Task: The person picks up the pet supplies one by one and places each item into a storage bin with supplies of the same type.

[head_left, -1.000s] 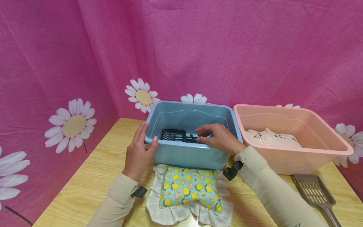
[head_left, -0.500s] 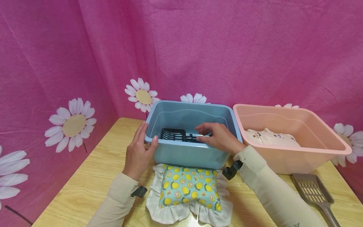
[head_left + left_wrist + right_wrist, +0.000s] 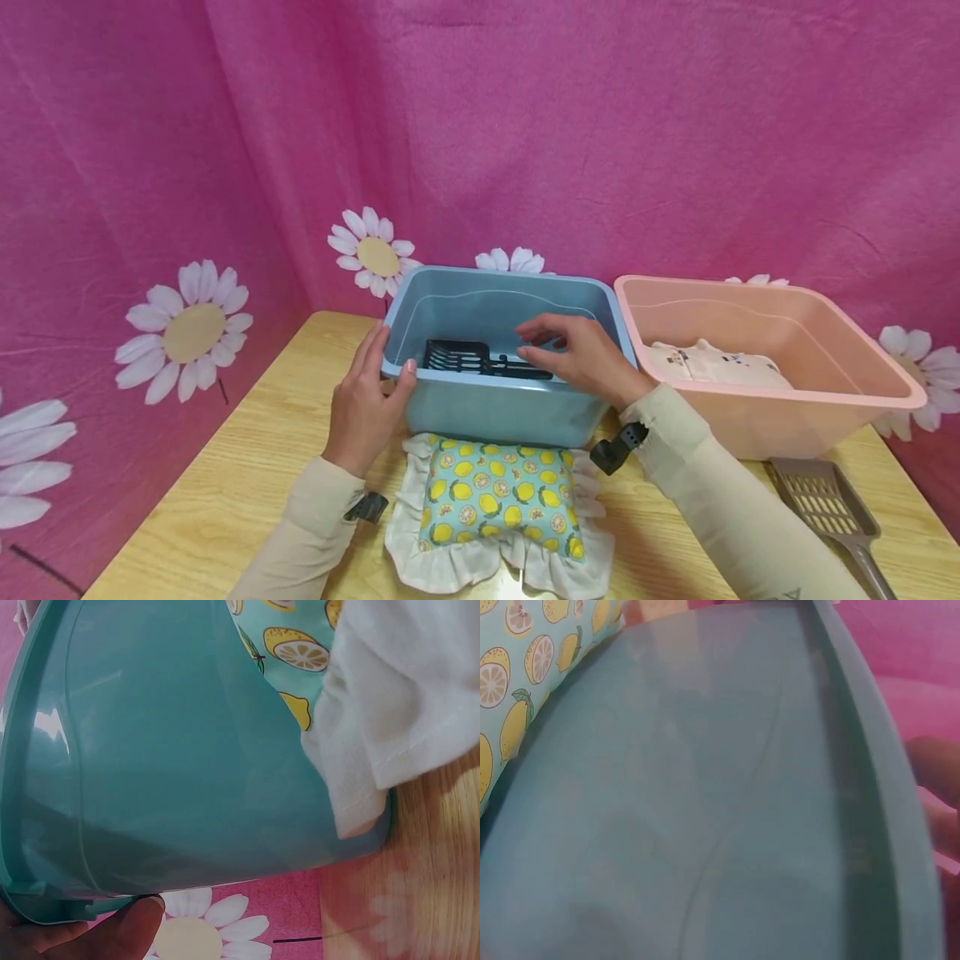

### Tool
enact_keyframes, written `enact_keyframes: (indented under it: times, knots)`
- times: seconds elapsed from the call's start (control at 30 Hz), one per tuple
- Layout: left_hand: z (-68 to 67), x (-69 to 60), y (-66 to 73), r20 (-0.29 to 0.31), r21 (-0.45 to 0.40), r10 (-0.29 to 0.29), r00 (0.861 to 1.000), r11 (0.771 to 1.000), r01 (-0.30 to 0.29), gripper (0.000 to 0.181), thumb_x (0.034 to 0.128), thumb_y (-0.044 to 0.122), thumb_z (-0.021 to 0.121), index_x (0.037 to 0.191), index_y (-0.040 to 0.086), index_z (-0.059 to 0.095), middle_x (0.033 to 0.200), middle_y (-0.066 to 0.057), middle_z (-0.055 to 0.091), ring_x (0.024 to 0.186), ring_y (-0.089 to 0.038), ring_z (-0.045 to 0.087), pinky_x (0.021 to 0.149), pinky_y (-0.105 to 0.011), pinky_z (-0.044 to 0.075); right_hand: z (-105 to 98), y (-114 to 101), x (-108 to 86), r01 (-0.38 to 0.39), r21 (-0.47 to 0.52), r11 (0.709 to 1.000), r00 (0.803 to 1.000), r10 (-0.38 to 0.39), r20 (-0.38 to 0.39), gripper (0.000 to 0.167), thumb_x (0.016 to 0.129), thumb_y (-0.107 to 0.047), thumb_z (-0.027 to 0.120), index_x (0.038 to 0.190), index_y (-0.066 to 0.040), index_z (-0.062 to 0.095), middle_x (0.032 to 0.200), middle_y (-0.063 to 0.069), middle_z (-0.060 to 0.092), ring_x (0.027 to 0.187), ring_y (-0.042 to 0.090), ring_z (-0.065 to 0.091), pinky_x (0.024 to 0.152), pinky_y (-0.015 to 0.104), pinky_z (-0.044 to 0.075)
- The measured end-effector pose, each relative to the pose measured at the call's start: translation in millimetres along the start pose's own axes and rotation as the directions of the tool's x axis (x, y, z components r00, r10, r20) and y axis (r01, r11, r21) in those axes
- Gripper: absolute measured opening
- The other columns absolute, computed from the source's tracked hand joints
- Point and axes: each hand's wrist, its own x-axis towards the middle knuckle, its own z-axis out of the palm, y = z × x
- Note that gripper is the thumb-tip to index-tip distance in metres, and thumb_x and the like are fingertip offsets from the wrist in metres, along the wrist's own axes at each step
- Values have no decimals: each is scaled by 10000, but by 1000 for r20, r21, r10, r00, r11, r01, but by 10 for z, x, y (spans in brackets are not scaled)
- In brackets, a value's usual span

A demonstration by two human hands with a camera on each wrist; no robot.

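A black slotted litter scoop [image 3: 459, 357] lies inside the blue bin [image 3: 498, 408], partly hidden by its front wall. Over the scoop's handle end hovers my right hand [image 3: 581, 354], its fingers loosely bent with nothing between them. My left hand [image 3: 365, 408] rests on the bin's front left corner, fingers fairly straight along the left side and thumb at the front rim. From the left wrist, a fingertip [image 3: 146, 919] shows against the bin's corner under the rim. The right wrist view has only part of the right hand [image 3: 939, 780] beyond the rim.
A lemon-print cushion [image 3: 498, 500] with white ruffles lies against the blue bin's front. To the right stands a pink bin [image 3: 780, 421] holding a cream printed cloth item [image 3: 712, 367]. A brown litter scoop [image 3: 825, 504] lies on the wooden table [image 3: 202, 500]. Pink daisy fabric [image 3: 562, 150] hangs behind.
My right hand has risen slightly and moved off the black litter scoop's handle, more of which now shows. My left hand and the scoop stay in place.
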Motion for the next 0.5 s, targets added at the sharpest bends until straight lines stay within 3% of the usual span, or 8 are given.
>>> enact_keyframes:
  times: [0.17,0.5]
  knots:
    - [-14,0,6,-8,-6,1,1000,1000,-1,662,946,454,543,1496,139,352,1540,-47,339,1260,-338,514,795,-473,539,-90,-55,-82,20,9,1000,1000,-20,-11,273,898,-256,692,1156,-167,686,1075,-52,690,1000,138,634,894,391,493]
    - [-8,-16,9,2,-13,-1,1000,1000,1,670,945,467,539,1498,140,349,1537,-58,340,1265,-337,509,793,-475,539,-277,-139,-463,-31,10,999,998,31,-60,283,888,-295,702,1155,-202,681,1122,-97,665,1039,79,603,930,395,472]
